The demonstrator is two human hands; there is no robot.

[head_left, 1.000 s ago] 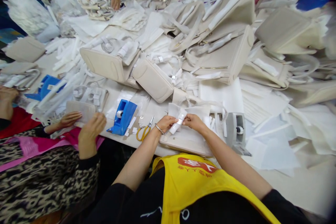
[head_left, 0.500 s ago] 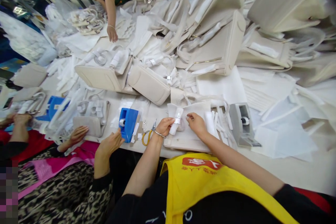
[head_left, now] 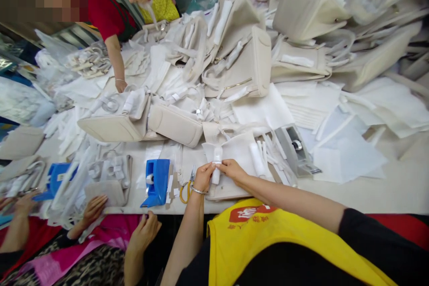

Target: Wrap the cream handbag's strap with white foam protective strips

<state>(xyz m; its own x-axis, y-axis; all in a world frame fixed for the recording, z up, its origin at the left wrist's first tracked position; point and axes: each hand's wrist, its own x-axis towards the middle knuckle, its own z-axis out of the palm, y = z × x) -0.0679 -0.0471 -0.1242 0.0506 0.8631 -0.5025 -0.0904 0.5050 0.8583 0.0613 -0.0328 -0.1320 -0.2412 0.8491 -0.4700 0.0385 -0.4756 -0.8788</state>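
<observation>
My left hand (head_left: 203, 176) and my right hand (head_left: 231, 170) meet over a cream handbag (head_left: 231, 190) lying flat at the table's near edge. Both pinch a white foam-wrapped strap (head_left: 217, 165) that stands up from the bag. A silver bracelet circles my left wrist. Yellow-handled scissors (head_left: 186, 187) lie just left of my left hand. A blue tape dispenser (head_left: 156, 182) stands further left, and a grey tape dispenser (head_left: 295, 149) sits to the right of the bag.
Cream handbags (head_left: 241, 67) and white foam sheets (head_left: 338, 143) are heaped across the table. A neighbour on the left rests a hand (head_left: 92, 208) on another bag; people stand at the far side, one hand (head_left: 120, 85) on the pile.
My right hand came back to the wrapped strap and pinches it with the left. The neighbour's hand drew back from the blue dispenser. The camera tilted up toward the far pile.
</observation>
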